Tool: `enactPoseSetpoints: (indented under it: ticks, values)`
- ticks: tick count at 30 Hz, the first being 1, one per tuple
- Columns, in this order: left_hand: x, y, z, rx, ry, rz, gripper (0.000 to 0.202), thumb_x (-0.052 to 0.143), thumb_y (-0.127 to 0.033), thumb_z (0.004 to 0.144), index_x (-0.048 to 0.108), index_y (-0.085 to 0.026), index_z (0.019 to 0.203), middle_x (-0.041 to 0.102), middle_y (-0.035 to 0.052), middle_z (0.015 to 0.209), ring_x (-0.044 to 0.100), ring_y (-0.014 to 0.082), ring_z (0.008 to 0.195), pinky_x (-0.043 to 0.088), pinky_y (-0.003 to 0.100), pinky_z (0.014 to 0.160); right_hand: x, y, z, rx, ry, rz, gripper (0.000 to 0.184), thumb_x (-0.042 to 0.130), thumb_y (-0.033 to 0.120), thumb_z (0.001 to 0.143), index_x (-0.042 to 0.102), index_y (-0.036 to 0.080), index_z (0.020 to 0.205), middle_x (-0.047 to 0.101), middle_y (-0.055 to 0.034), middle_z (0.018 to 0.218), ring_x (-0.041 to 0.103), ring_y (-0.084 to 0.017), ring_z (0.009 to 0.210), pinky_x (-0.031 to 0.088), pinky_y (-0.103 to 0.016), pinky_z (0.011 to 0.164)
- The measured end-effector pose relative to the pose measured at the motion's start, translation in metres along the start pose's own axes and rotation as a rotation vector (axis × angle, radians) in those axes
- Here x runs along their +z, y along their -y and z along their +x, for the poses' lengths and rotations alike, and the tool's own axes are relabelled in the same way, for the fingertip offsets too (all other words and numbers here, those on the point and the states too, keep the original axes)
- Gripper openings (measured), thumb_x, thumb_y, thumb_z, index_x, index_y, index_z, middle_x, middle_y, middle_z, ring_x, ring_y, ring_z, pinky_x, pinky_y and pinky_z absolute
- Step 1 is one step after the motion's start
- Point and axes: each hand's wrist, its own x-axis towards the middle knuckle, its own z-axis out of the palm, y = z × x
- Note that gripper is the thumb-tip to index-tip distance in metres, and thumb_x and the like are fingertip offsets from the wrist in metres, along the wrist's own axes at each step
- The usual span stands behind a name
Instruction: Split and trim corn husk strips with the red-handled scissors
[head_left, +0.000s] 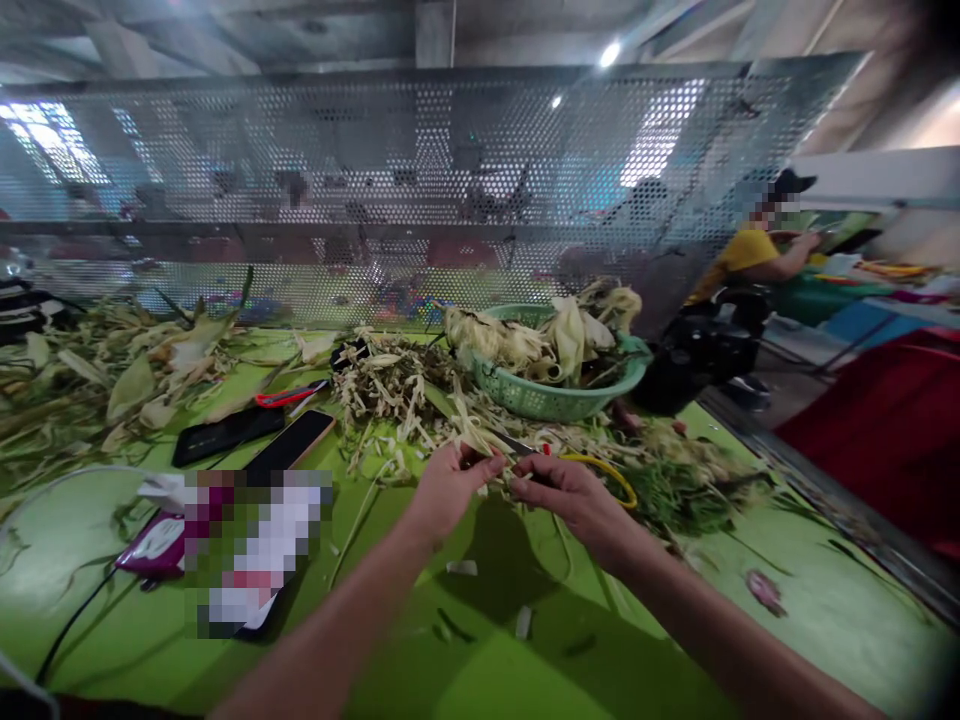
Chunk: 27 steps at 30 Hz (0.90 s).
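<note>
My left hand [450, 487] and my right hand [559, 487] are close together above the green table, both with fingers pinched. Between them is a pale strip of dried corn husk [504, 452], partly hidden by the fingers. Loose husk ends rise just above the left hand. Right behind my right hand are scissors with a yellow handle loop [611, 472] and a dark blade pointing left; the hand covers part of them. A heap of shredded husk [401, 390] lies just beyond the left hand.
A green plastic basket [551, 398] full of husks stands behind my hands. Husk leaves [127, 380] spread at the left, near a red-handled tool [291, 396], a black phone [232, 435] and a purple packet [154, 545]. A perforated metal screen [360, 200] closes the back. A person in yellow [750, 255] sits at right.
</note>
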Motion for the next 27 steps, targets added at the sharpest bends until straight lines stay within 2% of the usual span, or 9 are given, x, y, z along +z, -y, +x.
enactPoseSetpoints:
  ticks: [2, 4, 10, 15, 17, 20, 22, 24, 27]
  values:
    - [-0.001, -0.001, -0.001, -0.044, 0.001, -0.067, 0.024, 0.077, -0.037, 0.063, 0.069, -0.016, 0.074, 0.065, 0.0033, 0.072, 0.055, 0.0144, 0.069, 0.041, 0.028, 0.072, 0.005, 0.001, 0.002, 0.054, 0.025, 0.175, 0.033, 0.063, 0.048, 0.077, 0.057, 0.016, 0.074, 0.051, 0.0021, 0.066, 0.046, -0.011, 0.060, 0.037, -0.024, 0.059]
    - [-0.003, -0.002, -0.002, -0.083, -0.006, -0.089, 0.025, 0.073, -0.038, 0.068, 0.067, -0.017, 0.080, 0.063, 0.0030, 0.075, 0.054, 0.0133, 0.069, 0.041, 0.027, 0.072, 0.007, 0.001, 0.005, 0.043, -0.019, 0.204, 0.034, 0.065, 0.049, 0.075, 0.058, 0.016, 0.074, 0.051, 0.0019, 0.066, 0.045, -0.011, 0.060, 0.037, -0.024, 0.059]
    - [-0.010, -0.006, 0.002, -0.004, -0.027, 0.159, 0.023, 0.069, -0.037, 0.072, 0.064, -0.016, 0.080, 0.061, 0.0015, 0.079, 0.053, 0.0130, 0.076, 0.038, 0.026, 0.077, -0.002, 0.001, 0.015, -0.107, -0.133, -0.086, 0.031, 0.063, 0.049, 0.076, 0.063, 0.018, 0.078, 0.053, 0.0015, 0.065, 0.046, -0.013, 0.061, 0.035, -0.025, 0.057]
    - [-0.011, -0.006, 0.004, 0.059, -0.051, 0.327, 0.024, 0.066, -0.037, 0.073, 0.062, -0.015, 0.079, 0.060, 0.0010, 0.077, 0.051, 0.0141, 0.075, 0.038, 0.027, 0.074, -0.007, 0.002, 0.025, -0.213, -0.144, -0.221, 0.023, 0.062, 0.042, 0.080, 0.065, 0.019, 0.078, 0.055, 0.0009, 0.068, 0.047, -0.014, 0.065, 0.035, -0.025, 0.060]
    - [-0.012, -0.006, 0.005, 0.082, -0.061, 0.302, 0.022, 0.066, -0.036, 0.072, 0.060, -0.015, 0.078, 0.059, 0.0005, 0.075, 0.051, 0.0138, 0.073, 0.038, 0.027, 0.073, -0.002, 0.002, 0.029, -0.170, -0.108, -0.129, 0.023, 0.064, 0.041, 0.078, 0.064, 0.018, 0.075, 0.053, 0.0016, 0.065, 0.045, -0.013, 0.061, 0.034, -0.025, 0.056]
    - [-0.016, -0.008, 0.006, 0.099, -0.043, 0.186, 0.020, 0.066, -0.032, 0.073, 0.059, -0.015, 0.078, 0.059, 0.0007, 0.076, 0.051, 0.0136, 0.075, 0.039, 0.027, 0.076, 0.008, 0.001, 0.035, -0.041, 0.033, 0.169, 0.029, 0.065, 0.044, 0.076, 0.061, 0.016, 0.071, 0.051, 0.0015, 0.061, 0.044, -0.011, 0.056, 0.034, -0.024, 0.053]
    - [-0.021, -0.009, 0.008, 0.089, -0.036, 0.139, 0.019, 0.067, -0.031, 0.073, 0.059, -0.015, 0.079, 0.059, 0.0011, 0.078, 0.051, 0.0135, 0.077, 0.039, 0.027, 0.077, 0.010, 0.003, 0.040, -0.005, 0.114, 0.266, 0.031, 0.064, 0.046, 0.077, 0.060, 0.016, 0.071, 0.052, 0.0011, 0.061, 0.044, -0.011, 0.055, 0.035, -0.024, 0.053]
    - [-0.024, -0.010, 0.010, 0.087, -0.045, 0.149, 0.017, 0.066, -0.030, 0.074, 0.059, -0.015, 0.079, 0.058, 0.0014, 0.079, 0.051, 0.0135, 0.077, 0.038, 0.027, 0.078, 0.005, 0.008, 0.046, -0.060, 0.135, 0.137, 0.030, 0.066, 0.046, 0.075, 0.063, 0.016, 0.071, 0.054, 0.0008, 0.063, 0.047, -0.012, 0.057, 0.036, -0.024, 0.055]
    - [-0.024, -0.011, 0.011, 0.091, -0.029, 0.179, 0.016, 0.064, -0.030, 0.075, 0.059, -0.016, 0.080, 0.057, 0.0012, 0.079, 0.050, 0.0135, 0.077, 0.039, 0.027, 0.076, -0.008, 0.019, 0.056, -0.221, 0.053, -0.169, 0.026, 0.069, 0.043, 0.073, 0.067, 0.017, 0.077, 0.061, -0.0005, 0.071, 0.053, -0.015, 0.066, 0.038, -0.025, 0.059]
